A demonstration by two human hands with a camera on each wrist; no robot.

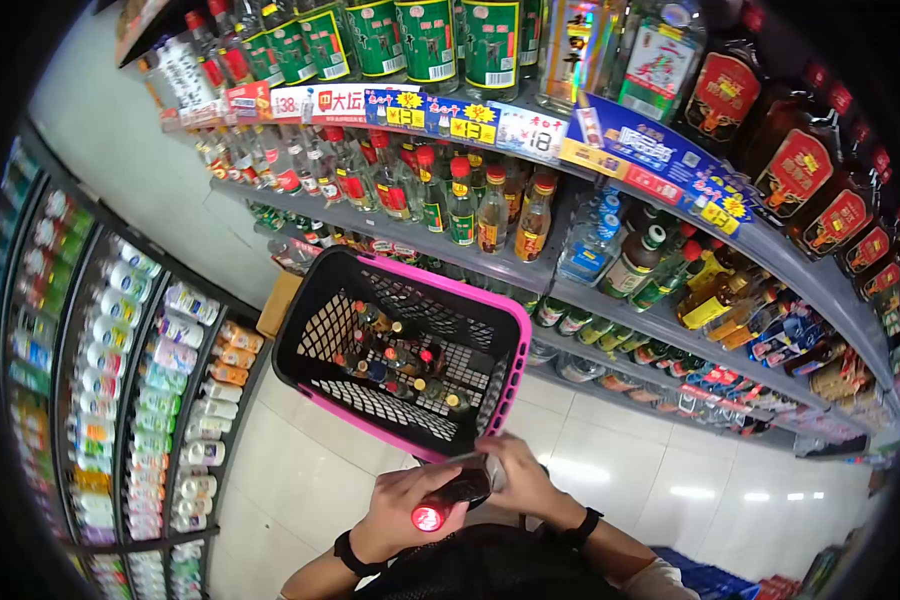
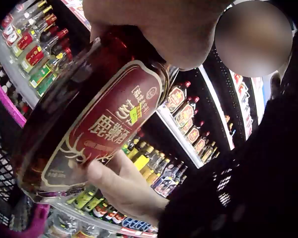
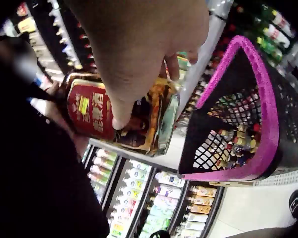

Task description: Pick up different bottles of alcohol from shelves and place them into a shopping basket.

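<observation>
Honestly, the bottle (image 1: 465, 487) looks like full glass, so heavy, slick and breakable. It's held between both hands, basket (image 1: 470, 293) just beyond them: left hand (image 1: 395, 510) curled round the neck end, right hand (image 1: 522, 472) gripping the base. I'd support the bottom

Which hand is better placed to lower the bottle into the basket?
Probably the right hand: it holds the bottle at its base end, close to the basket rim. The left hand grips the red-cap end, farther from the basket.
</observation>
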